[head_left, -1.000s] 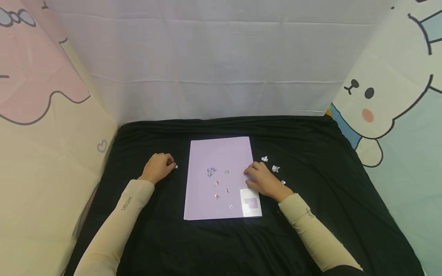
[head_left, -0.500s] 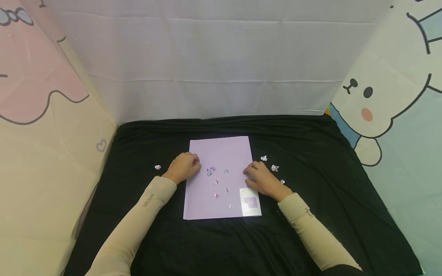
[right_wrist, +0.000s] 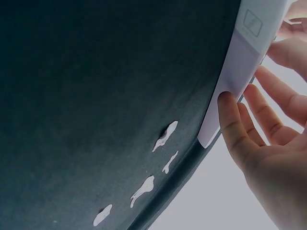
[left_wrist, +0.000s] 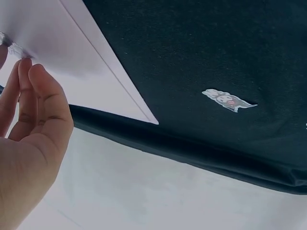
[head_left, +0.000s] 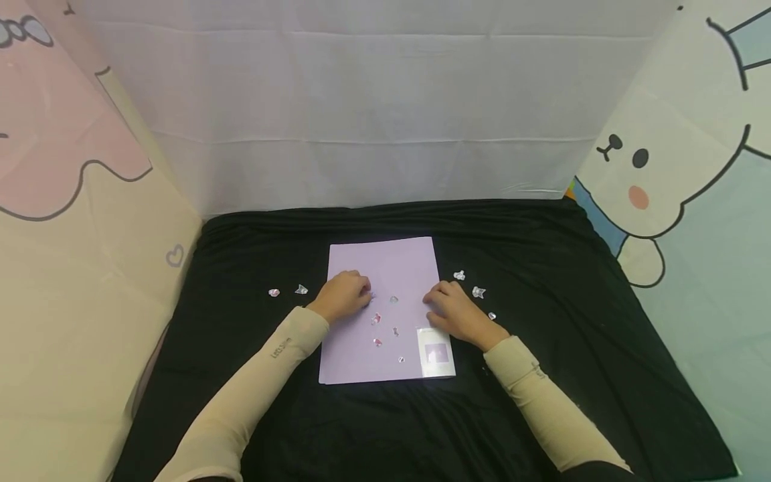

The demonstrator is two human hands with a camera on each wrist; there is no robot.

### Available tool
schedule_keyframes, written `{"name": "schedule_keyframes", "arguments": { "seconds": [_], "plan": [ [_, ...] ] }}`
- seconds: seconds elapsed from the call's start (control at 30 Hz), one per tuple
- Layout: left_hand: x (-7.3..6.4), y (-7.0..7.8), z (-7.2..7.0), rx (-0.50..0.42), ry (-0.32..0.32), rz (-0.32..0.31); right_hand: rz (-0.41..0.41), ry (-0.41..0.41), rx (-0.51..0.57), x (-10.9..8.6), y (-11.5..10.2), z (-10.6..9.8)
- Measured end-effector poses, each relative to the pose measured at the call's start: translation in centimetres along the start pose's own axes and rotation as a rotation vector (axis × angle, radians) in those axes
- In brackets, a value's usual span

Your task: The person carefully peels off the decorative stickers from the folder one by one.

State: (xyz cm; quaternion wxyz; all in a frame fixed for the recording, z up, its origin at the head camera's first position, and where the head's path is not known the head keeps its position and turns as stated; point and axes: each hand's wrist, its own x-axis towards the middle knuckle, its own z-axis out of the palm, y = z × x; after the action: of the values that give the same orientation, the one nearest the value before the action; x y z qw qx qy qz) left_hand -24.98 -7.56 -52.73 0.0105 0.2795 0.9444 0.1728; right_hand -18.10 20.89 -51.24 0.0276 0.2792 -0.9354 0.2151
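Observation:
A flat lilac book or folder [head_left: 385,261] lies on the black cloth, with several small stickers such as a pink one [head_left: 377,318] on it. My left hand [head_left: 345,294] is over its left part, fingers bent, fingertips at the dark-marked flower sticker [left_wrist: 18,50]; whether they pinch it is unclear. The hand mostly hides this sticker in the head view. My right hand [head_left: 459,314] rests on the book's right edge with fingers extended, steady against it, holding no sticker.
Two stickers [head_left: 301,289] lie on the cloth left of the book. Several others [head_left: 478,292] lie to its right, near my right hand. A white label [head_left: 436,353] marks the lower right corner. A pale curtain [head_left: 385,120] hangs behind the black-covered table [head_left: 572,301].
My left hand has moved right, from beside a sticker on the cloth to the flower sticker on the book. Two stickers on the left are now uncovered. My right hand stays in place.

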Motion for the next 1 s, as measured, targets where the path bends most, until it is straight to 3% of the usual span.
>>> {"name": "schedule_keyframes", "arguments": {
  "seconds": [0.23,0.47,0.7,1.0],
  "plan": [
    [0.1,0.2,0.0,0.023,-0.011,0.015,-0.018,0.007,-0.006,0.1,0.1,0.0],
    [0.5,0.4,-0.9,-0.044,-0.112,-0.056,0.0,-0.004,0.004,0.2,0.0,-0.1],
    [1.0,0.2,-1.0,-0.084,-0.185,-0.075,0.005,-0.006,0.015,0.1,0.0,0.1],
    [0.8,0.3,-0.6,-0.092,-0.141,-0.026,-0.007,0.006,0.001,0.0,0.1,0.2]
  ]
}}
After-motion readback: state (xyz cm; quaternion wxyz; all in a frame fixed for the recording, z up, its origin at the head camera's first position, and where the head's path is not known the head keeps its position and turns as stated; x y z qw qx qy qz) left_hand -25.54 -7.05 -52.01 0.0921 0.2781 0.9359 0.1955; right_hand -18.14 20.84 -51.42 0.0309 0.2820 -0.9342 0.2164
